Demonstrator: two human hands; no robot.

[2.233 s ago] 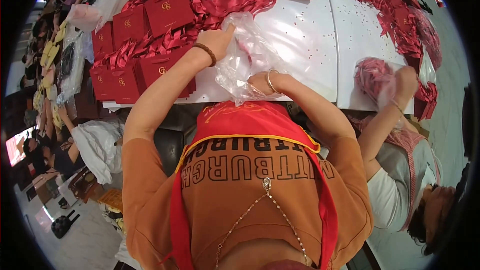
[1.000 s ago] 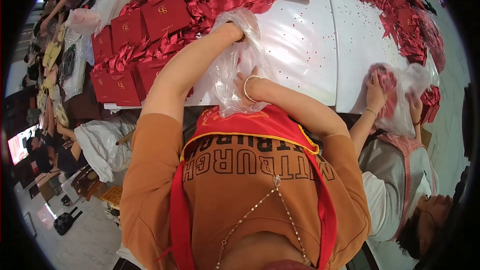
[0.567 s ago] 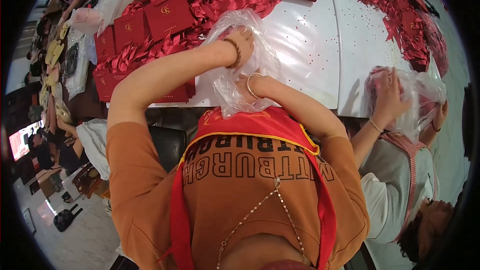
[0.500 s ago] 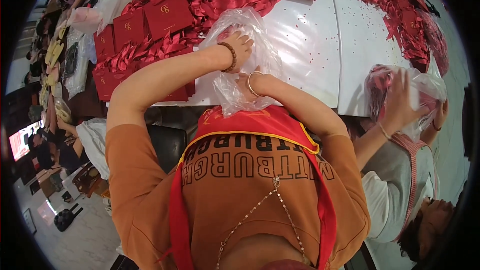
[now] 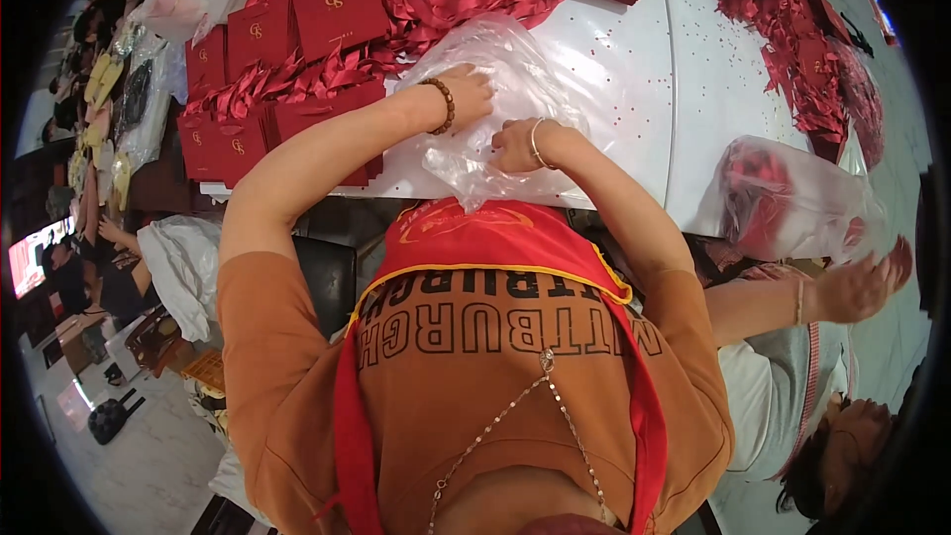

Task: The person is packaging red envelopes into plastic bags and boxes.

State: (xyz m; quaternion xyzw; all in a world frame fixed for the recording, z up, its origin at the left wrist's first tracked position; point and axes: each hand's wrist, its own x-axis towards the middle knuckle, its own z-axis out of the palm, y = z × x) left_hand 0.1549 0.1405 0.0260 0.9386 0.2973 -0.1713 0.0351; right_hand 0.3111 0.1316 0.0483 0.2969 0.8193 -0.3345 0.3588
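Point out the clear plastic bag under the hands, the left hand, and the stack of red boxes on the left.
clear plastic bag (image 5: pixel 555 69), head view, on its upper crumpled film.
left hand (image 5: pixel 468 94), head view, on the back of the hand.
red boxes (image 5: pixel 337 5), head view, on the top box lid.

Crumpled clear plastic bag (image 5: pixel 515 69), flat on the white table's near edge, under both hands.

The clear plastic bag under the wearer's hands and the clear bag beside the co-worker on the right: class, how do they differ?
The wearer's bag looks nearly empty; the co-worker's bag bulges with red pieces. The wearer's bag lies on the white table, gripped by the left hand and right hand; the co-worker's bag sits at the table's edge, with the co-worker's hand open just below it, apparently not gripping. Both are clear, crinkled plastic.
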